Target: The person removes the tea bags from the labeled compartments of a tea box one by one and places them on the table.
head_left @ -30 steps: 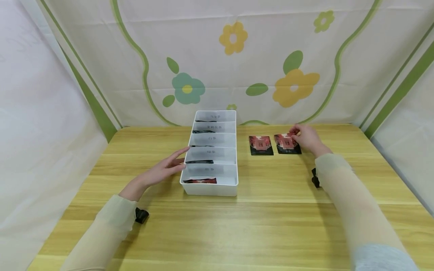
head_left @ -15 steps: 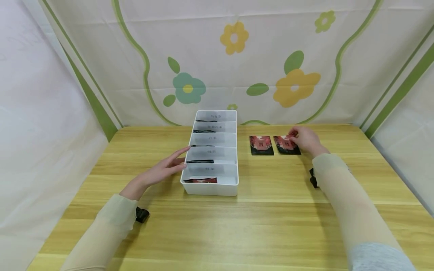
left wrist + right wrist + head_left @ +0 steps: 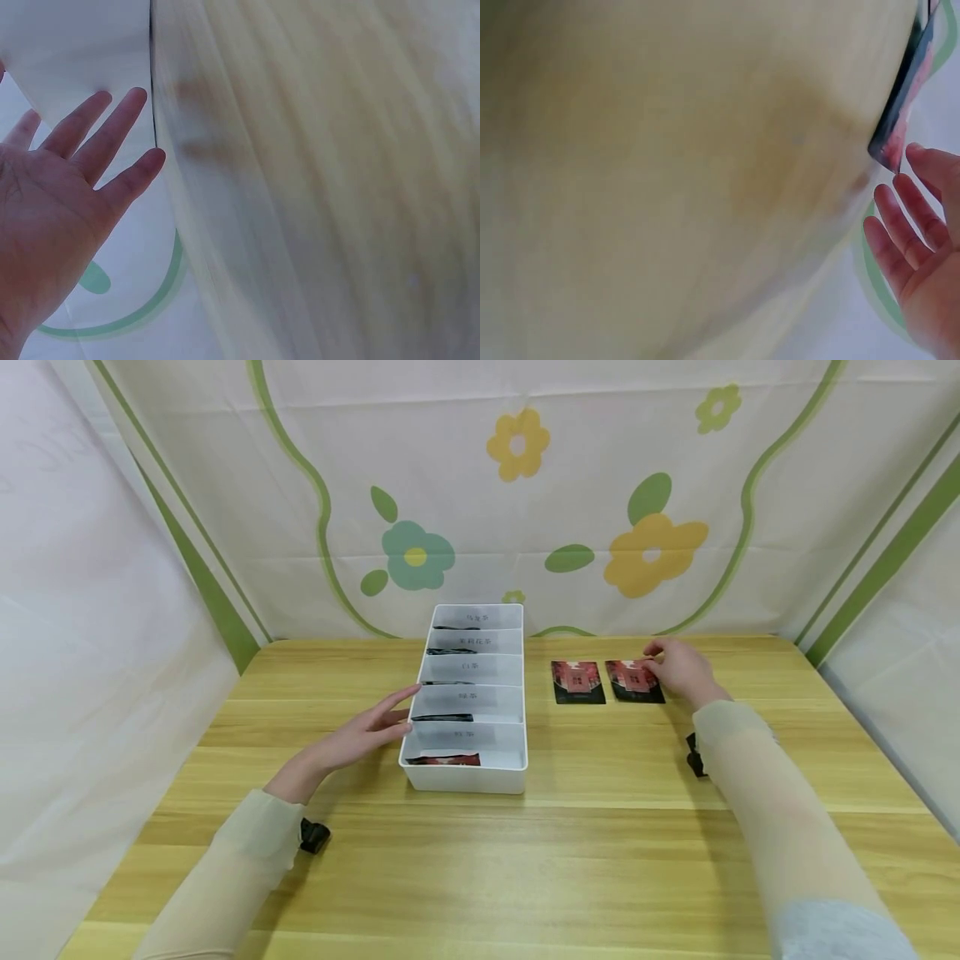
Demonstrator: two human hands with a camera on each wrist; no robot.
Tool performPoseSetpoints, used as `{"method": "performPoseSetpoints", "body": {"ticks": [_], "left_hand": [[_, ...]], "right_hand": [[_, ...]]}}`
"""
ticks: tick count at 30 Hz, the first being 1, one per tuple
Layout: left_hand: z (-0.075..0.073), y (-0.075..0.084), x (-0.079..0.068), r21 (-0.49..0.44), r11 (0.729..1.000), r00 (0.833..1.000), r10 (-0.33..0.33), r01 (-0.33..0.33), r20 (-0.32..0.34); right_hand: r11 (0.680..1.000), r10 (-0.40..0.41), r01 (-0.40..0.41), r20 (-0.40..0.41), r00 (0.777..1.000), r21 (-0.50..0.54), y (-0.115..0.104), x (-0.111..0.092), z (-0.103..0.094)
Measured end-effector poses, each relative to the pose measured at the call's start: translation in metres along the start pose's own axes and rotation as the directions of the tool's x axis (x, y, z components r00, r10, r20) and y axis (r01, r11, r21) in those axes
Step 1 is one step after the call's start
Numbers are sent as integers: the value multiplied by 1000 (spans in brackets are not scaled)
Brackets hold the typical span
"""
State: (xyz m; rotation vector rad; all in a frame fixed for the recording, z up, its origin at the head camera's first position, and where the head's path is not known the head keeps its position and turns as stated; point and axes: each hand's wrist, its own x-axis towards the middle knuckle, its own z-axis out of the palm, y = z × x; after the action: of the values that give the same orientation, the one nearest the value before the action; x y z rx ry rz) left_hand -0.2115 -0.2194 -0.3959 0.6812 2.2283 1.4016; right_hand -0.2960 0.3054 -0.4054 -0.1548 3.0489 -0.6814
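Two red-and-black tea packets lie side by side on the wooden table right of a white divided box [image 3: 467, 782]. My right hand [image 3: 684, 670] is at the upper right corner of the right tea packet [image 3: 634, 685], thumb and forefinger tips right at its edge. The right wrist view shows the other fingers extended. The left tea packet [image 3: 578, 685] lies untouched. My left hand [image 3: 352, 739] has its fingers spread and straight, with the fingertips at the box's left rim. A red tea packet [image 3: 444, 760] sits in the box's nearest compartment.
Dark packets, such as the black packet [image 3: 442, 718], sit in the box's other compartments, behind labelled dividers. A white curtain [image 3: 480, 510] with flower prints stands along the table's back edge. The wooden table [image 3: 480, 877] extends toward me.
The right tea packet has shifted very slightly left. My right fingertips have drawn back a little toward its upper right corner. My left hand and the box stay where they were.
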Motion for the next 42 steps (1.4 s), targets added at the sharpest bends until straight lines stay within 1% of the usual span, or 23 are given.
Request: {"method": "performPoseSetpoints", "body": {"ticks": [2, 7, 12, 15, 18, 19, 23, 27, 31, 35, 38, 42], "left_hand": [[0, 0, 0, -7, 1000, 1000, 2, -2, 4], [0, 0, 0, -5, 1000, 1000, 1, -1, 7], [0, 2, -1, 5, 1000, 1000, -11, 11, 6], [1, 1, -2, -9, 1000, 1000, -8, 8, 7], [2, 0, -2, -15, 1000, 1000, -6, 6, 5], [2, 0, -2, -14, 1000, 1000, -4, 4, 4], [1, 1, -2, 3, 1000, 1000, -10, 10, -5], [1, 2, -1, 7, 1000, 1000, -2, 2, -5], [1, 2, -1, 4, 1000, 1000, -2, 2, -2], [1, 1, -1, 13, 1000, 1000, 3, -3, -1], [1, 0, -1, 23, 1000, 1000, 5, -4, -7], [0, 0, 0, 26, 1000, 1000, 3, -2, -10]], "right_hand": [[1000, -1, 1, -16, 1000, -3, -1, -2, -3], [998, -54, 55, -32, 998, 26, -12, -7, -11], [990, -132, 134, -45, 990, 34, -32, -17, -19], [979, -198, 200, -60, 978, 27, -47, -25, -21], [957, -281, 285, -91, 955, 45, -60, -35, -20], [946, -312, 319, -103, 945, 55, -64, -38, -19], [890, -437, 451, -146, 887, 74, -83, -50, -15], [837, -520, 539, -168, 838, 100, -108, -64, -12], [787, -568, 595, -185, 802, 163, -132, -78, -5], [734, -612, 639, -184, 769, 229, -154, -87, 4], [703, -638, 658, -168, 751, 272, -170, -93, 10], [672, -664, 662, -126, 737, 332, -188, -99, 17]]}}
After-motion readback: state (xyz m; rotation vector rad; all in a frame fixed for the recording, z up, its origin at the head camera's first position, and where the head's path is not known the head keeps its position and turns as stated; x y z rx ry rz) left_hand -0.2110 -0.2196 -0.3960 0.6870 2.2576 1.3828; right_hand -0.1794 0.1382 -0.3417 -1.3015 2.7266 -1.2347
